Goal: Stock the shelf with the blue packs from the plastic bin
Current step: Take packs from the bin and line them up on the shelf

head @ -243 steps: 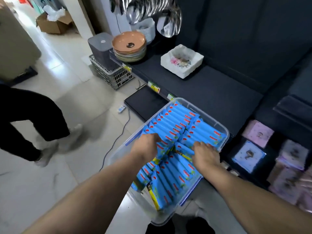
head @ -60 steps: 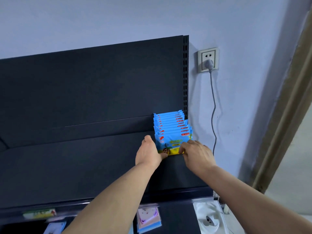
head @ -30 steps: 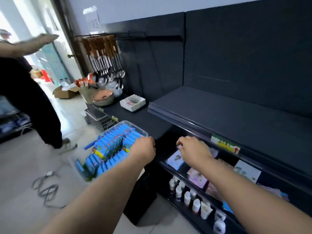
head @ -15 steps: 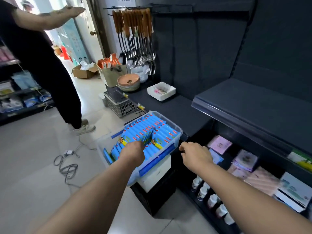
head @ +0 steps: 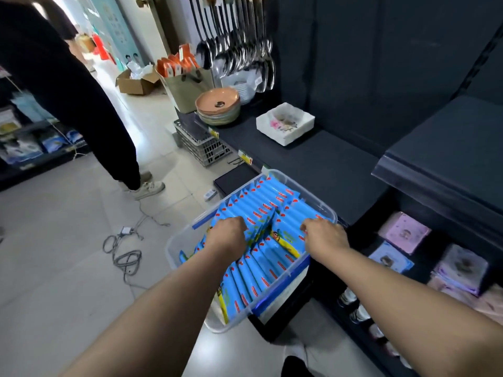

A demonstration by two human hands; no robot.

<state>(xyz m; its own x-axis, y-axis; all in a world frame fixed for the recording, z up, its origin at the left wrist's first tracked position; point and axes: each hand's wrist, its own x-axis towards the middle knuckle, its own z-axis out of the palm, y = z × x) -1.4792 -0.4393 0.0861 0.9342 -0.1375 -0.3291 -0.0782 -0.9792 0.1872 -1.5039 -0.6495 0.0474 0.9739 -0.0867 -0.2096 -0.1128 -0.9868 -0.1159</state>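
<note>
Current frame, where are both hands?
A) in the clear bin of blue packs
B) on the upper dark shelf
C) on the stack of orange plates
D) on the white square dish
A: the left hand and the right hand are both down inside the clear plastic bin, with fingers curled into the blue packs.

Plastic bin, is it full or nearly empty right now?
Mostly full: rows of blue packs standing on edge fill the plastic bin close to its rim.
</note>
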